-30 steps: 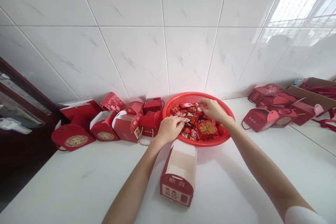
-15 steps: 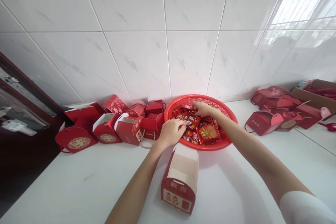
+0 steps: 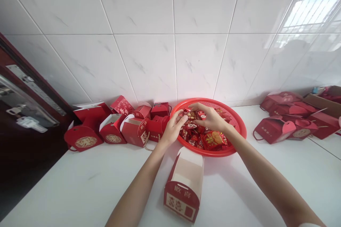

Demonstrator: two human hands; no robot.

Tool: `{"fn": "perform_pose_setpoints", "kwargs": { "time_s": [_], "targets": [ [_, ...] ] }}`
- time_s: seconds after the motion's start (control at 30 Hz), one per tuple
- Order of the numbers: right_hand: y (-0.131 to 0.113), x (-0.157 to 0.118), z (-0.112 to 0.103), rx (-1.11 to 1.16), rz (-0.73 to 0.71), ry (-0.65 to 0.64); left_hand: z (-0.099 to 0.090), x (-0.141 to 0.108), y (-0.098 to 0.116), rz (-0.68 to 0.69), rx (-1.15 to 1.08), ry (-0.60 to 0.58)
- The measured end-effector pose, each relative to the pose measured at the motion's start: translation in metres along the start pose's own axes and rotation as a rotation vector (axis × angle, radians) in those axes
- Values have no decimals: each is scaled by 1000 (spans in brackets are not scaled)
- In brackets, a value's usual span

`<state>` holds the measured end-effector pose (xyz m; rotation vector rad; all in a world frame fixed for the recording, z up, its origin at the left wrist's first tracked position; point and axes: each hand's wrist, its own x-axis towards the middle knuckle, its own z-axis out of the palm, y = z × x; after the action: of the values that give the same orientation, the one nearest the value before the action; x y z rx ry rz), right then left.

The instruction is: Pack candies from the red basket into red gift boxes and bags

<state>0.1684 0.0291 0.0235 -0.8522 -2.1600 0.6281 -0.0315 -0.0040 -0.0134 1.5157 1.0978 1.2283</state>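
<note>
A round red plastic basket by the wall holds a heap of red-wrapped sweets, with a larger packet near its front. Over the basket's left rim reaches my left hand, its thumb and fingers apart at the sweets. My right hand is above the middle of the heap, fingers stretched and thumb spread, sweets visible beneath. Neither hand plainly grips a sweet, though some fingertips are hidden. In front of the basket an open-topped red carton with a pale inside stands between my forearms.
Several red gift boxes stand in a row along the wall to the left. More red boxes are grouped at the right, beside a brown cardboard box. A dark door frame with keys borders the white counter at left.
My right hand has drawn back from deep in the heap, towards my left hand, and its fingers have spread. My left hand's fingers have opened. The view has shifted slightly.
</note>
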Motion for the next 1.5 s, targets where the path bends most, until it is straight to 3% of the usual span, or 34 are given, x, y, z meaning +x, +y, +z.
{"fn": "perform_pose_setpoints", "kwargs": {
  "time_s": [0.2,0.43,0.73,0.87,0.93,1.03,1.1,1.3,1.5],
  "targets": [
    [0,-2,2,37,29,-30,-2,0,5,9,-123,-32],
    [3,-3,-1,401,138,-20,-2,1,3,9,-211,3],
    [-8,-5,-6,566,151,-43,10,-3,14,11,-279,-9],
    [-4,-5,-8,452,154,100,12,0,9,-15,-375,78],
    [3,-3,-8,272,166,134,11,1,8,-43,-431,125],
    [15,-1,-3,-188,204,-13,10,1,9,-71,-525,162],
    [20,-1,3,-372,200,-146,11,1,11,-82,-562,173],
    [17,-1,23,-542,149,-377,10,1,14,-109,-581,145],
    [13,2,31,-666,152,-458,10,1,15,-112,-595,145]
  ]
}}
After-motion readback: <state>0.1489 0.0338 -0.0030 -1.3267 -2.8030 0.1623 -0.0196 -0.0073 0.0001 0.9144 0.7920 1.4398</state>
